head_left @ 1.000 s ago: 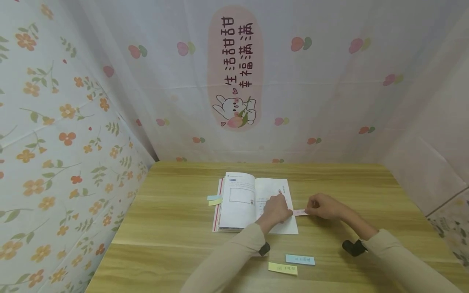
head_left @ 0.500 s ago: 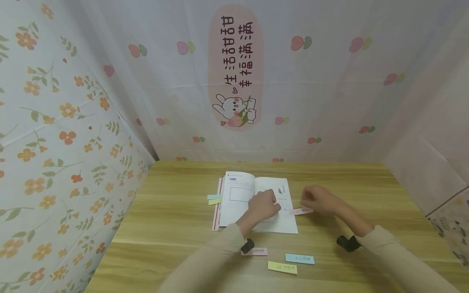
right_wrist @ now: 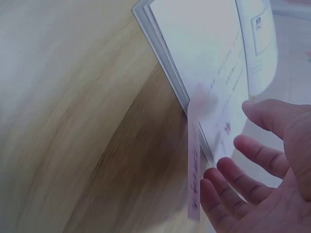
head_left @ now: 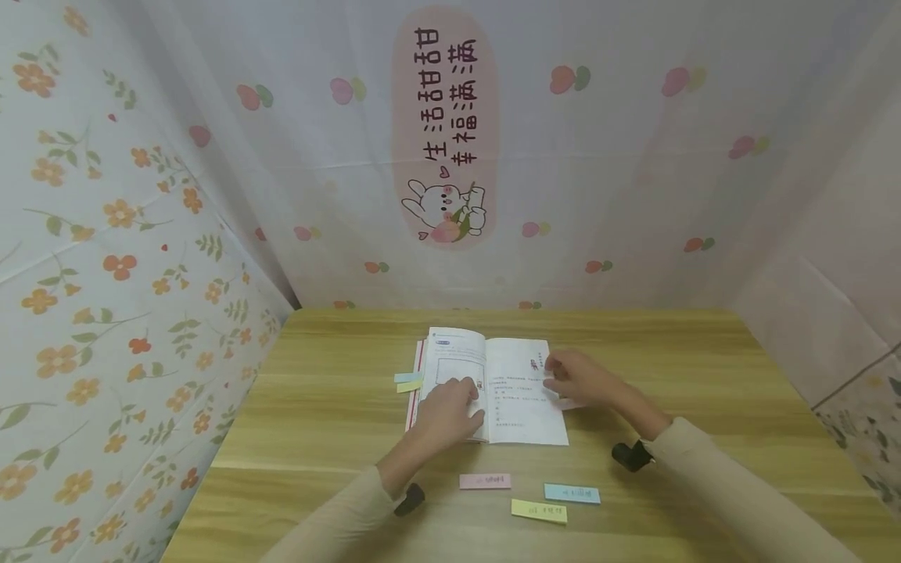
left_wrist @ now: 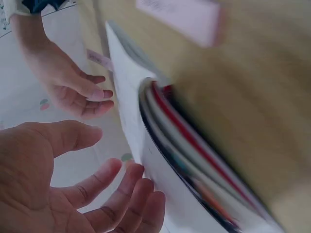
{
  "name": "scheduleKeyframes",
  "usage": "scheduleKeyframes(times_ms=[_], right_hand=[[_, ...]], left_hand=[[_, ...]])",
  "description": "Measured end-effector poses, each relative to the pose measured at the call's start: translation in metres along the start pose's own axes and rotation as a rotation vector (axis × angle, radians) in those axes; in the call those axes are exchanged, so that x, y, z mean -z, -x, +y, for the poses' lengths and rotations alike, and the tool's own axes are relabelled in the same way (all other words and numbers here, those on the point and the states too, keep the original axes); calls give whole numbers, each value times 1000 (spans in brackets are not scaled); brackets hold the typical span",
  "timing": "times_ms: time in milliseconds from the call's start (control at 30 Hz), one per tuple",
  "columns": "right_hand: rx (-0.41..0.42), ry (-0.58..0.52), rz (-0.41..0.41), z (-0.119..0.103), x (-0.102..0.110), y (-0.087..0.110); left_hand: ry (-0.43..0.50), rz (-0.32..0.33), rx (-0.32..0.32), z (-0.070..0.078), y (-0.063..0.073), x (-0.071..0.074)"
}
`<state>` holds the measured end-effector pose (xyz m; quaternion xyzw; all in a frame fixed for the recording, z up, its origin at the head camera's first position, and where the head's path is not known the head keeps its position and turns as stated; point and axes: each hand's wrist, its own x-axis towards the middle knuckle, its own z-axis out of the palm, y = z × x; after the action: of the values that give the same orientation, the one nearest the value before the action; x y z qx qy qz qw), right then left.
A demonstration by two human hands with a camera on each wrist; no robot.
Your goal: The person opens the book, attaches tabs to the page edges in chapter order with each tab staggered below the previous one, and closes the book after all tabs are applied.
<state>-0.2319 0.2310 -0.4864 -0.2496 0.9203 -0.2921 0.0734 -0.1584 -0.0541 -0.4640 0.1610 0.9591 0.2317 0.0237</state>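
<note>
An open book (head_left: 517,391) with printed pages lies on the wooden table. A pink sticky tab (right_wrist: 193,170) with handwriting is on the right page and sticks out past its edge; in the head view my right hand mostly covers it. That right hand (head_left: 587,381) is at the page's outer edge, its fingers loosely bent and holding nothing, as the right wrist view shows. Over the lower left page is my left hand (head_left: 446,414), fingers spread and relaxed, with nothing in its grasp. Whether it touches the paper I cannot tell.
Blue (head_left: 406,378) and yellow tabs (head_left: 409,386) stick out from the book's left side. Nearer me on the table lie a pink sticky pad (head_left: 485,482), a blue one (head_left: 572,493) and a yellow one (head_left: 538,511). A patterned curtain (head_left: 598,195) hangs behind the table.
My right hand has let go of the pink tab and moved left to the page's edge. The left hand has gone from the right page to the left page, uncovering print and the pink pad.
</note>
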Motion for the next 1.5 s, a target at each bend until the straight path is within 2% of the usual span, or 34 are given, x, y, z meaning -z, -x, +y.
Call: scheduleKeyframes(times_ms=[133,233,467,633,867,1200,1367,1500], right_hand=[[18,29,15,-5,-8,-7],[27,48,23,-9,-12,-9],[-74,92,0,-17,-15,-16],[-122,116,-19,-14,-17,-28],[-167,119,-54,-9,-17,-43],[-221,127,-132,-12,-11,-49],[-221,129,-114,-5,-14,-52],[-213,135,-109,-1,-16,-54]], left_hand=[[-30,43,-3,-18,21,1],[-31,58,12,-30,31,0],[-41,20,114,-47,37,-6],[-77,13,150,-49,35,-11],[-141,23,166,-48,36,-17],[-87,11,198,-48,41,-21],[-6,-8,167,-50,43,-20],[3,-9,140,-52,44,-20]])
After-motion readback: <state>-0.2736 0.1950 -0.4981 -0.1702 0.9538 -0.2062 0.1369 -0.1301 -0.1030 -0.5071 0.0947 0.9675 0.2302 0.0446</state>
